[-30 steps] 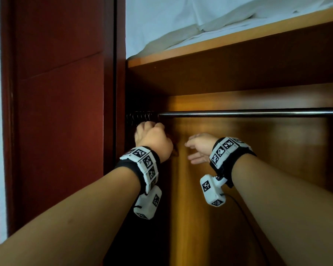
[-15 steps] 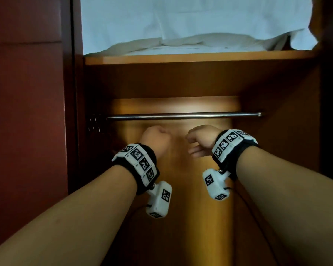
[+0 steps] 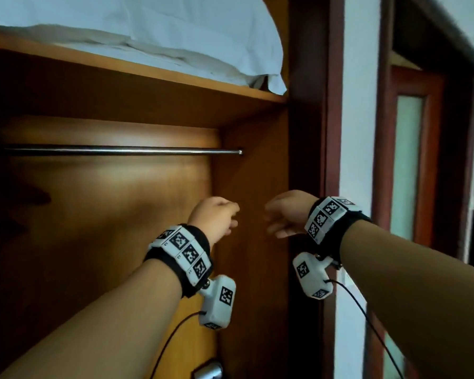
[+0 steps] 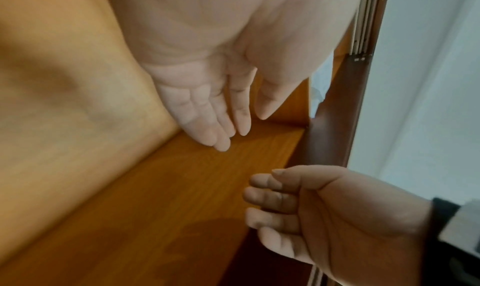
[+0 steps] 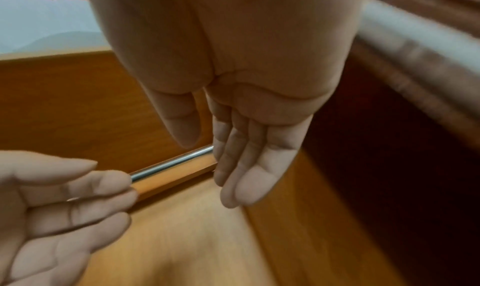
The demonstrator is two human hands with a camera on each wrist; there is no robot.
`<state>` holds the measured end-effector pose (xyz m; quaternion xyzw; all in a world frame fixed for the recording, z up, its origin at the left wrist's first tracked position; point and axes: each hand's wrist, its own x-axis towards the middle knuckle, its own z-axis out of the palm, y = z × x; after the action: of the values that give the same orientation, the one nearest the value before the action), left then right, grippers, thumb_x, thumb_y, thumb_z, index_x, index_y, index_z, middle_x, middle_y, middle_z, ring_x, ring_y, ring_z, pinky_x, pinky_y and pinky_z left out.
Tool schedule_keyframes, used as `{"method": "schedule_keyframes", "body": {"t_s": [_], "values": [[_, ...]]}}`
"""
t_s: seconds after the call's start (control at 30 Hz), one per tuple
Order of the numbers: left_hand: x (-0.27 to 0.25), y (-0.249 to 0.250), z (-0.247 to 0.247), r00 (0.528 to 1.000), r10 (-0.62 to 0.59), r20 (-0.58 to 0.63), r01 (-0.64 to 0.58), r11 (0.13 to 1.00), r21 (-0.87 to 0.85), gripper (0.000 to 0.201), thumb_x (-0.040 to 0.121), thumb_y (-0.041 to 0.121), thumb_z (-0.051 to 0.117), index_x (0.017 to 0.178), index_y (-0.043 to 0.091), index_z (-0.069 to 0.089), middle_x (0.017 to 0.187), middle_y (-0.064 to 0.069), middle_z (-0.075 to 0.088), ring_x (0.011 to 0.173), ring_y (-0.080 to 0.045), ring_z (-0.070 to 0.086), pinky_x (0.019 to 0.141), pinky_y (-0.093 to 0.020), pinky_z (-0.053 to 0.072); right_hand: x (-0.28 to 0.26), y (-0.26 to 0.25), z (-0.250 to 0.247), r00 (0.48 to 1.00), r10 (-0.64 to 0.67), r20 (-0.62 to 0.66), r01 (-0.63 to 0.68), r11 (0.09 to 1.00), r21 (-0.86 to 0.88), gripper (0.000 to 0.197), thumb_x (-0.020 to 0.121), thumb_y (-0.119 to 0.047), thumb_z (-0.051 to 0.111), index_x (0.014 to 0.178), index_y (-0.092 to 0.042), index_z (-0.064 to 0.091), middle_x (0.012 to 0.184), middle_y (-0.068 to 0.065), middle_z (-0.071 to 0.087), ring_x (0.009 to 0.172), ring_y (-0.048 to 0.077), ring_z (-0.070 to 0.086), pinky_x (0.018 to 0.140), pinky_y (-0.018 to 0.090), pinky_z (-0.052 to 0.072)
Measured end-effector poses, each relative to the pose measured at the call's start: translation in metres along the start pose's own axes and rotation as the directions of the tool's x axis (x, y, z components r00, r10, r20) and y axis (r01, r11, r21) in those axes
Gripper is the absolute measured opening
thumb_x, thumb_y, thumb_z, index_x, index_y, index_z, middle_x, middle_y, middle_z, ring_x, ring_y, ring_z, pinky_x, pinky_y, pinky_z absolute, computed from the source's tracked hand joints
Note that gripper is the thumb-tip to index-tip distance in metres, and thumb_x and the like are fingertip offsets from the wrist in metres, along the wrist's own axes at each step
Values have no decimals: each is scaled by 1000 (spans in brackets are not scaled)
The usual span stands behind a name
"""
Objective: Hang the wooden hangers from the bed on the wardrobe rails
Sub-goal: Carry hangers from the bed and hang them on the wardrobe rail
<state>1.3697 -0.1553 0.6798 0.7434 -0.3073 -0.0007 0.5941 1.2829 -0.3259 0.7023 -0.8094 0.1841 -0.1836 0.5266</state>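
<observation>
A person stands facing an open wooden wardrobe [image 3: 252, 187], both bare forearms raised in front of them. No hangers show in any view, so where they are cannot be told.

Far left inside the wardrobe, the wooden back panel [image 3: 107, 214] is lit in a warm patch. A metal rail [image 3: 121, 151] runs level across the upper part of the space and ends at the right side wall. Above it, a wooden shelf [image 3: 148, 72] carries folded white bedding [image 3: 148, 31], which hangs a little over the shelf's front edge at the right.

Below the rail and well apart from it, the left hand [image 3: 214, 218] is held in the air, fingers loose and slightly bent, holding nothing. Its wrist wears a black band with white marker tiles [image 3: 185, 254], and a small white camera [image 3: 218, 303] hangs beneath on a thin cable.

Just to the right, near but not touching, the right hand [image 3: 285, 213] is also slack and empty, fingers gently curved, in front of the wardrobe's side wall. It wears a matching band [image 3: 327, 218] and camera [image 3: 311, 274].

Further right stand the dark red wardrobe frame [image 3: 312, 132], a strip of white wall [image 3: 360, 132], then a door with a frosted glass panel [image 3: 407, 165].
</observation>
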Motion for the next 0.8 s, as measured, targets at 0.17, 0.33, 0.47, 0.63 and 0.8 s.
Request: {"method": "schedule_keyframes", "body": {"t_s": [0.17, 0.33, 0.47, 0.63, 0.8], "values": [[-19, 27, 77, 990, 30, 138, -15, 994, -112, 15, 95, 22, 61, 95, 15, 73, 98, -2, 75, 86, -21, 75, 81, -41, 60, -61, 24, -81, 991, 54, -121, -54, 999, -4, 25, 91, -15, 63, 114, -5, 63, 97, 12, 74, 80, 29, 73, 80, 45, 60], [-54, 73, 170, 952, 88, 292, -23, 976, -218, 14, 92, 17, 63, 95, 6, 73, 87, -5, 72, 74, -21, 72, 71, -35, 55, -128, 64, -176, 942, 147, -302, -145, 989, 28, 24, 92, -12, 61, 113, 0, 61, 97, 14, 74, 72, 28, 72, 74, 43, 60], [-92, 105, 255, 893, 122, 433, -20, 972, -232, 18, 88, 17, 63, 90, 1, 73, 82, -10, 73, 79, -28, 74, 79, -42, 60, -200, 109, -258, 862, 257, -438, -256, 965, 63, 22, 96, -13, 57, 114, 0, 60, 95, 14, 72, 77, 30, 70, 75, 42, 59], [-166, 155, 378, 795, 137, 591, 48, 957, -287, 16, 88, 21, 65, 92, 9, 74, 93, -10, 77, 81, -25, 76, 72, -37, 56, -316, 159, -362, 739, 340, -581, -334, 935, 121, 26, 94, -14, 59, 115, 0, 61, 99, 13, 71, 83, 31, 70, 77, 42, 56], [-254, 196, 489, 639, 195, 745, 61, 952, -301, 13, 88, 20, 66, 89, 12, 75, 86, -4, 73, 77, -20, 74, 78, -38, 58, -433, 214, -438, 586, 403, -703, -360, 907, 220, 23, 94, -13, 60, 115, -1, 60, 106, 16, 70, 79, 30, 70, 77, 42, 59]]}}
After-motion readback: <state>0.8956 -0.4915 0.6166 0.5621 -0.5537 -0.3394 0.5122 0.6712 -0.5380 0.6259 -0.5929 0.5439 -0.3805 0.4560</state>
